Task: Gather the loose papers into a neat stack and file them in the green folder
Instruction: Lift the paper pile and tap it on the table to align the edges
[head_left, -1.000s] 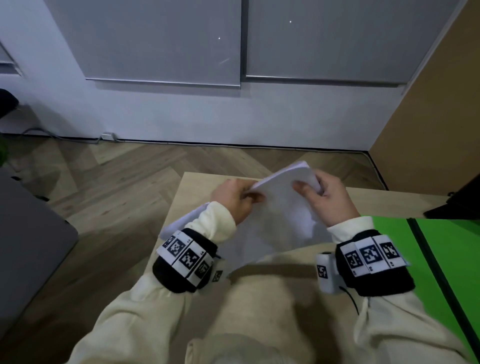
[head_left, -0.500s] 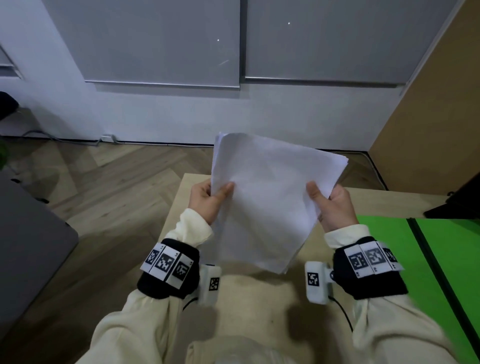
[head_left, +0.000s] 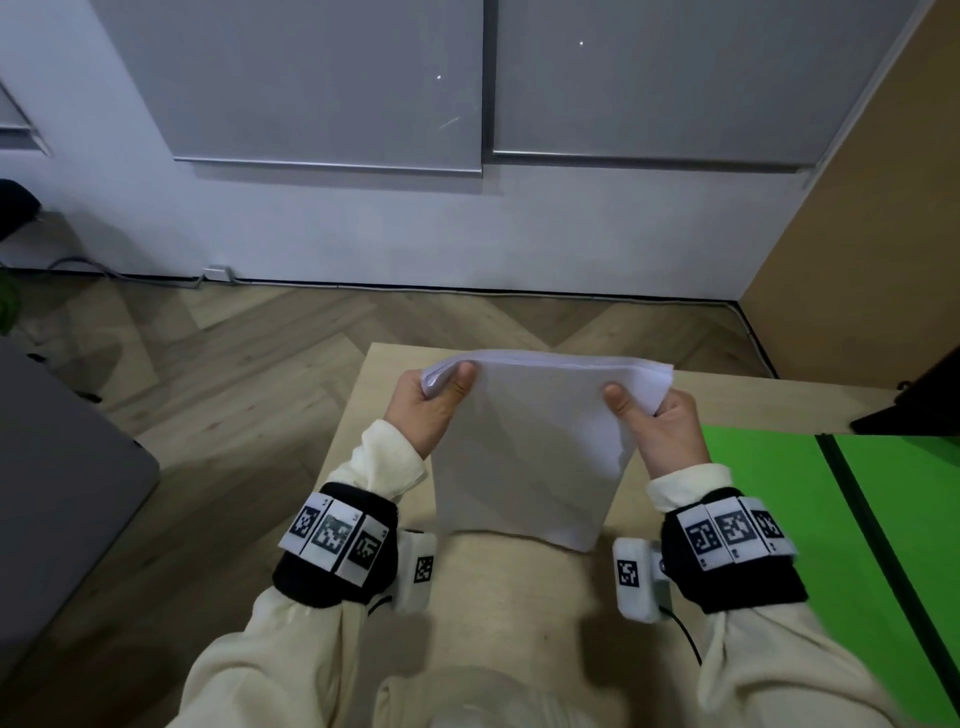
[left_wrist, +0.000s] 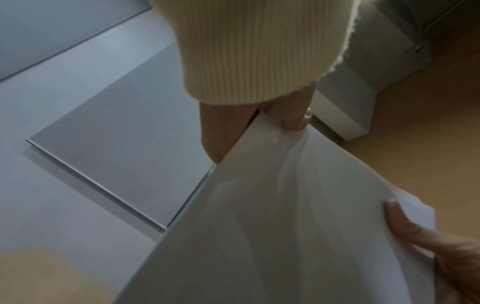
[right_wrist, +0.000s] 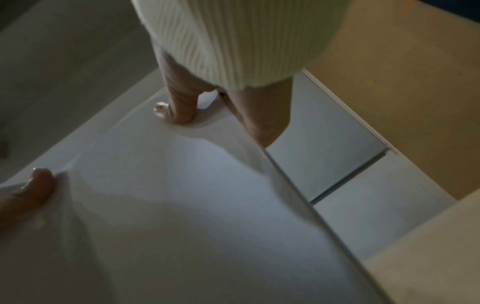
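Observation:
A stack of white papers (head_left: 530, 457) stands nearly upright over the light wooden table (head_left: 753, 400), its lower edge down near the tabletop. My left hand (head_left: 447, 387) pinches the top left corner, thumb in front and fingers behind. My right hand (head_left: 641, 413) pinches the top right corner the same way. The papers (left_wrist: 285, 226) fill the left wrist view, and the papers (right_wrist: 168, 205) do the same in the right wrist view. The green folder (head_left: 769, 519) lies open and flat to the right, with a dark spine strip (head_left: 878, 525) down its middle.
A dark object (head_left: 914, 410) sits at the table's far right, just beyond the folder. A grey piece of furniture (head_left: 57, 467) stands on the wooden floor to the left. The table's left edge runs close beside my left forearm.
The papers came up off the table, were held high and skewed, and now are lowered and squarer. Both hands slid to the top corners.

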